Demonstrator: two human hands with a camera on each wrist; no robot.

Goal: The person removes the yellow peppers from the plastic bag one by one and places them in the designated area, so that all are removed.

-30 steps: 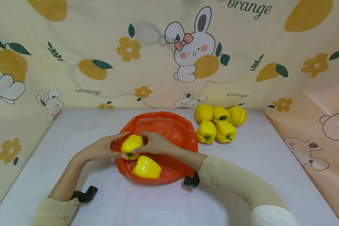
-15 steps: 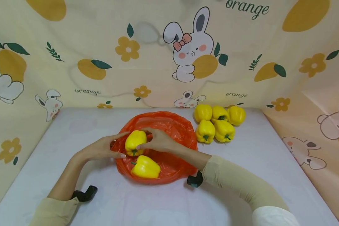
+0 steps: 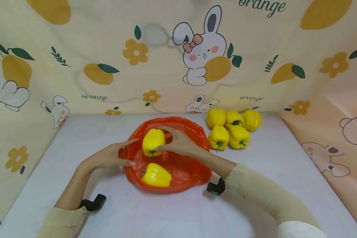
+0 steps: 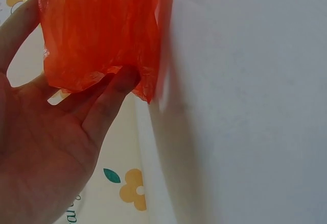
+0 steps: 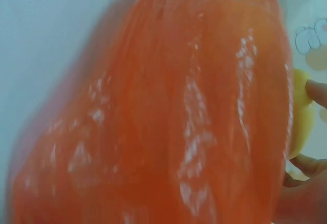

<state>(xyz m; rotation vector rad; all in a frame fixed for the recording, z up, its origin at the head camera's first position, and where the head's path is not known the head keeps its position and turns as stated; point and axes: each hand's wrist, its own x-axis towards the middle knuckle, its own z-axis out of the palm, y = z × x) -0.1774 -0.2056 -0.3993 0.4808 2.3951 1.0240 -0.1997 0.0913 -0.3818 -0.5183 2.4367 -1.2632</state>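
Note:
My right hand (image 3: 181,142) holds a yellow bell pepper (image 3: 153,142) between thumb and fingers, stem toward me, over the mouth of a red plastic bag (image 3: 193,165). In the right wrist view the bag wall hides most of that pepper (image 5: 301,117). A second yellow bell pepper (image 3: 156,175) lies on its side in the front of the bag, stem to the left. At the bag's left side, my left hand (image 3: 107,157) grips the edge. Its thumb and index finger reach over the rim, while other fingers (image 4: 115,89) press the outside wall in the left wrist view.
Several yellow bell peppers (image 3: 238,136) stand grouped at the back right of the white table (image 3: 172,215). A patterned cloth (image 3: 166,66) rises behind and at both sides. Dark wrist-worn pieces stick out below each wrist.
My right hand has moved the pepper up and to the right, away from my left hand, toward the middle of the bag. The left hand stays at the bag's left rim.

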